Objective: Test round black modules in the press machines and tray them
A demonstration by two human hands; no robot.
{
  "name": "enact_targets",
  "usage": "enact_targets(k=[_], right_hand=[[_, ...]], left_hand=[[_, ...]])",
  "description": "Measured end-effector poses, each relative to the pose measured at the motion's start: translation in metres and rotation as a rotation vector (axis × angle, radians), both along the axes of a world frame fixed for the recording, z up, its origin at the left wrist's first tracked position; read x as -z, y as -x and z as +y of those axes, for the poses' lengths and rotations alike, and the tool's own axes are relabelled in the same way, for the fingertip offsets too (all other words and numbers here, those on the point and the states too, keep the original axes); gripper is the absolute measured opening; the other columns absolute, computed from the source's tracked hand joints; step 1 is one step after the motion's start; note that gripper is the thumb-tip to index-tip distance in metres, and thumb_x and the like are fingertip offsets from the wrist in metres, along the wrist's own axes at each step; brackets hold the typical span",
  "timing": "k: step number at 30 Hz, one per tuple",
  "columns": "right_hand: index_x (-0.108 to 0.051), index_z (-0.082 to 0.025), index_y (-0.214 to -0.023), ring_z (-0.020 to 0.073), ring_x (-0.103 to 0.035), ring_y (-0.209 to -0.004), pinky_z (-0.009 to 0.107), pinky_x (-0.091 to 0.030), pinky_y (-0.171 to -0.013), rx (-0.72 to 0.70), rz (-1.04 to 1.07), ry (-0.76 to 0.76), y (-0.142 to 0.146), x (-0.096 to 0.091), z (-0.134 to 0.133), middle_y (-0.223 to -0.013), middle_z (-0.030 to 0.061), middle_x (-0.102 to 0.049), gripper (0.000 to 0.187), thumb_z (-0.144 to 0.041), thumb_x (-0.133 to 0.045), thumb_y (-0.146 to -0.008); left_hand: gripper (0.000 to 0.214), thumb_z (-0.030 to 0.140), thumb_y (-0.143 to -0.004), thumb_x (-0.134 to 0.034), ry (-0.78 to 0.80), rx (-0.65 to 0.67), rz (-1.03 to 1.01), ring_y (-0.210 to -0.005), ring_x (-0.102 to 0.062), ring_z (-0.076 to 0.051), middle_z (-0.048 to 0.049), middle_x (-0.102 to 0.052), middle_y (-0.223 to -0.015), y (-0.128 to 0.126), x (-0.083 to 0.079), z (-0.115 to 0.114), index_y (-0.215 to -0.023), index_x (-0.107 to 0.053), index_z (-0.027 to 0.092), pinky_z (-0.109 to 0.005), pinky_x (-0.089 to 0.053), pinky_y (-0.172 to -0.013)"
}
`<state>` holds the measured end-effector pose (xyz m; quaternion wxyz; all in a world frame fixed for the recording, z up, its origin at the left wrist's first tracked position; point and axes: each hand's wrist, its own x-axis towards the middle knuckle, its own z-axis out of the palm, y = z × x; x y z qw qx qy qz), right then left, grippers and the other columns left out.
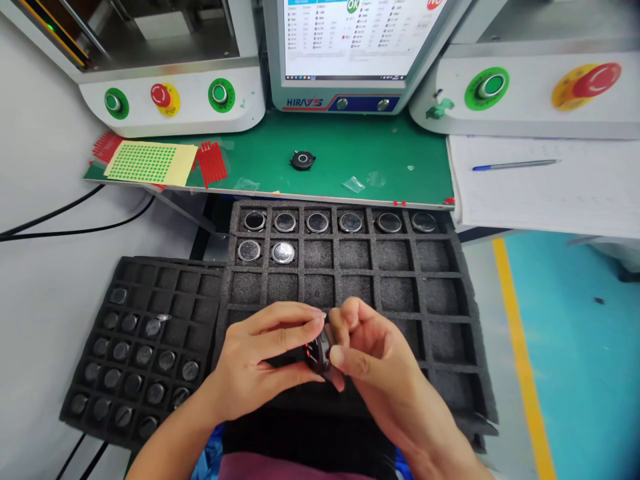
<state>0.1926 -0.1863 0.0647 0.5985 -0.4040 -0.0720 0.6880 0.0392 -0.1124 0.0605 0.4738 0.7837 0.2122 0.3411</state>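
Note:
My left hand (263, 363) and my right hand (367, 350) meet over a black foam tray (440, 313), both pinched on a small round black watch case (320, 353) with a red mark on its edge. The fingers of both hands are closed around it and hide most of it. The tray's far rows hold several round glass-faced watch cases (317, 222); its nearer cells show bare foam. To the left lies a second black foam tray (137, 353) filled with several dark round parts.
A green bench mat (340, 150) carries one loose black round part (303, 160), a yellow sheet of green dot stickers (147, 163) and red sticker strips (211, 163). Behind stand machines with green and red buttons and a monitor (353, 40). Paper with a blue pen (515, 164) lies at right.

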Motion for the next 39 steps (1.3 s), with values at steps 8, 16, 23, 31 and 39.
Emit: enact_targets(k=[8, 16, 23, 31, 39], right_hand=[[-0.055, -0.025, -0.083, 0.0149, -0.056, -0.071, 0.027, -0.050, -0.065, 0.018, 0.043, 0.044, 0.009, 0.006, 0.000, -0.079, -0.0021, -0.057, 0.043, -0.043, -0.086, -0.059], [-0.066, -0.024, -0.087, 0.0182, -0.066, -0.088, 0.030, -0.054, -0.079, 0.189, -0.111, -0.008, 0.006, 0.019, -0.002, -0.094, 0.0027, -0.070, 0.021, -0.039, -0.075, -0.075], [-0.070, -0.031, -0.107, 0.0132, -0.066, -0.089, 0.018, -0.052, -0.064, 0.173, -0.230, -0.161, 0.024, 0.016, -0.006, -0.109, 0.0033, -0.073, 0.020, -0.033, -0.066, -0.088], [-0.073, -0.028, -0.100, 0.0033, -0.043, -0.049, 0.011, -0.033, -0.039, 0.107, -0.115, -0.028, 0.034, 0.018, -0.002, -0.083, -0.0006, -0.067, 0.019, -0.037, -0.066, -0.085], [-0.072, -0.026, -0.086, 0.0152, -0.067, -0.086, 0.028, -0.053, -0.084, 0.253, -0.151, -0.038, 0.042, 0.017, 0.003, -0.090, 0.0005, -0.074, 0.012, -0.028, -0.062, -0.081]], left_hand=[[0.057, 0.025, -0.070, -0.084, 0.566, 0.078, -0.181, -0.107, -0.069, -0.026, -0.0097, -0.071, -0.117, -0.002, 0.015, -0.004, -0.124, -0.067, 0.033, -0.035, -0.060, -0.089], [0.024, 0.027, -0.093, -0.059, 1.303, 0.096, -0.381, -0.080, -0.074, -0.016, -0.0074, -0.074, -0.100, -0.015, 0.006, -0.013, -0.113, -0.072, 0.021, -0.022, -0.062, -0.064], [0.022, 0.036, -0.093, -0.059, 1.089, -0.125, -0.266, -0.061, -0.064, -0.009, 0.0000, -0.062, -0.074, -0.025, 0.008, -0.029, -0.089, -0.065, 0.015, -0.016, -0.056, -0.050], [0.017, 0.035, -0.098, -0.050, 0.797, -0.225, -0.073, -0.056, -0.055, -0.006, 0.0033, -0.055, -0.077, -0.027, 0.007, -0.039, -0.093, -0.058, 0.020, -0.014, -0.048, -0.047], [0.014, 0.020, -0.100, -0.042, 0.349, -0.203, 0.134, -0.086, -0.061, -0.009, 0.0009, -0.063, -0.096, -0.024, 0.009, -0.037, -0.103, -0.055, 0.023, -0.020, -0.048, -0.082]])
